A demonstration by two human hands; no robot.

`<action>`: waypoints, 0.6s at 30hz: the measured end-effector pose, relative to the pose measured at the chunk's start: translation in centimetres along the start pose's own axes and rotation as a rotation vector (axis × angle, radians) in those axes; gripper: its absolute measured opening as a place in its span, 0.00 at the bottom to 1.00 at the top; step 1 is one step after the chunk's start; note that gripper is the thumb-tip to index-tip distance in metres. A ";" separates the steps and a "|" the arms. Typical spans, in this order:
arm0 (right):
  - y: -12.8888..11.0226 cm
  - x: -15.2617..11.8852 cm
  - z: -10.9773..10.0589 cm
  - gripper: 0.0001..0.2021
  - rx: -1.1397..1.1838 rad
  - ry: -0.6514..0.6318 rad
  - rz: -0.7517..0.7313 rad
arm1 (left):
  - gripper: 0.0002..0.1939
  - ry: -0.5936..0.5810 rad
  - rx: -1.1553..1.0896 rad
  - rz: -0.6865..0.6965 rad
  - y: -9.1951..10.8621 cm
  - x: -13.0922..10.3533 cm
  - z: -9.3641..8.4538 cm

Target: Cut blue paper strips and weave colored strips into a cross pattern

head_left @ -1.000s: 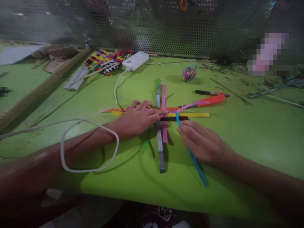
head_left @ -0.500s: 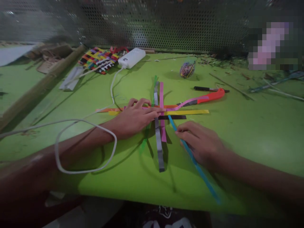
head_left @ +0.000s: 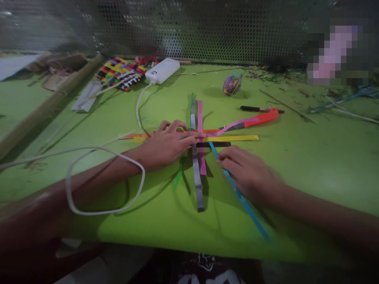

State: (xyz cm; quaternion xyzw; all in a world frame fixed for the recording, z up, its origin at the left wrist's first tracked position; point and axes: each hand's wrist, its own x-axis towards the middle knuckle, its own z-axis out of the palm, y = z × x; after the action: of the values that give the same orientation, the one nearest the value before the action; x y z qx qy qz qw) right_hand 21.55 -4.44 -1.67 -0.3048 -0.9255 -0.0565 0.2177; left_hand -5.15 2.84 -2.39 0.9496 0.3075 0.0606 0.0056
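My left hand lies on a crossing of coloured flat strips, fingers spread and fingertips pressing near the middle. Running away from me are a grey strip, a pink strip and a green strip. Across them lie a yellow strip, a black strip and an orange strip; a second pink strip rests partly over a red-handled tool. My right hand pinches a blue strip, its far end beside the black strip. The weave under my left hand is hidden.
A white cable loops over my left forearm from a white power bank. Behind are a multicoloured woven piece, a tangled ball and a black-handled tool. A wooden pole lies left on the green table.
The near end of the blue strip has swung slightly up and left with my right hand. My left hand stays on the crossing; the whole view has shifted a little.
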 end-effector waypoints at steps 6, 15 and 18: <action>-0.3 1.1 0.3 0.14 -0.111 -0.012 -0.054 | 0.21 -0.007 -0.049 -0.037 0.0 0.2 -0.2; -0.7 1.2 0.6 0.13 -0.181 -0.108 -0.032 | 0.22 0.006 -0.088 -0.049 0.0 0.2 -0.1; -0.7 1.0 0.5 0.14 -0.167 -0.107 -0.017 | 0.20 0.019 -0.078 -0.056 0.0 0.1 0.1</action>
State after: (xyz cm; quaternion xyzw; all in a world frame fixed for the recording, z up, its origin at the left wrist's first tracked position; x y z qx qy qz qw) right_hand 20.22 -4.31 -1.70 -0.3167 -0.9304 -0.1189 0.1412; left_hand -5.05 2.84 -2.52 0.9390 0.3315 0.0815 0.0414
